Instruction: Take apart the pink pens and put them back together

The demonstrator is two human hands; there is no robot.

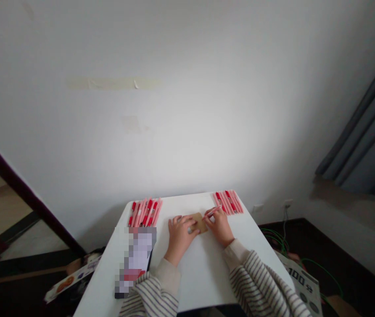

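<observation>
My left hand (181, 233) rests on the white table with its fingers spread, the fingertips on the left part of a small brown card (203, 226). My right hand (221, 226) pinches a slim pink pen (212, 211), its lower end at the card's right edge. Whether the tip touches the card is too small to tell. Past the right hand lies a row of pink and red pens (230, 202). A similar bunch of pens (144, 212) lies at the table's far left corner.
A blurred-out flat object (137, 259) lies on the left of the white table (204, 281). The table's far edge meets the wall (187, 145). Green cables (275, 235) and a box marked 100 (301, 281) are on the floor at right.
</observation>
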